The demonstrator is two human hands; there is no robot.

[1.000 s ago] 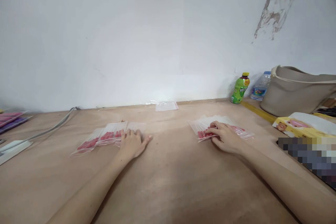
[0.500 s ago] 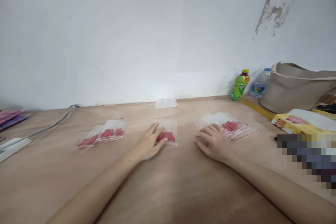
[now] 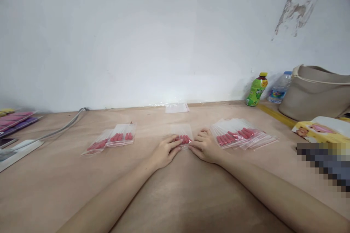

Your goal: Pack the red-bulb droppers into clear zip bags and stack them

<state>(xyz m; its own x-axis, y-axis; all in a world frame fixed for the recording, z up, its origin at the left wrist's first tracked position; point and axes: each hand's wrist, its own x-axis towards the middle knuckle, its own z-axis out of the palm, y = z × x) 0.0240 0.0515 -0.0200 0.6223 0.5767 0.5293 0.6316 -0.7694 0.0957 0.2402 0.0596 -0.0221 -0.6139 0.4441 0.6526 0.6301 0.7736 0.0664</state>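
A small clear zip bag (image 3: 181, 130) with several red, finger-shaped pieces (image 3: 185, 139) inside lies flat before me. Its zip edge faces me. My left hand (image 3: 166, 150) has thumb and forefinger closed on the near left corner. At the near right corner, the thumb and fingertips of my right hand (image 3: 205, 146) pinch the same edge. Right of that hand spreads a fanned stack of similar filled bags (image 3: 240, 134). To the left, more filled bags (image 3: 120, 134) overlap one another. What the red pieces are I cannot make out.
An empty-looking zip bag (image 3: 177, 108) lies by the wall. At right stand a green bottle (image 3: 256, 91), a water bottle (image 3: 278, 91), a beige bin (image 3: 314, 93) and a yellow tissue pack (image 3: 311, 131). A grey cable (image 3: 65, 125) runs to a white power strip (image 3: 24, 153) at left.
My right hand has moved left from beside the fanned stack to the middle bag's right corner. My left hand has drawn down to its near left edge. The view has shifted slightly.
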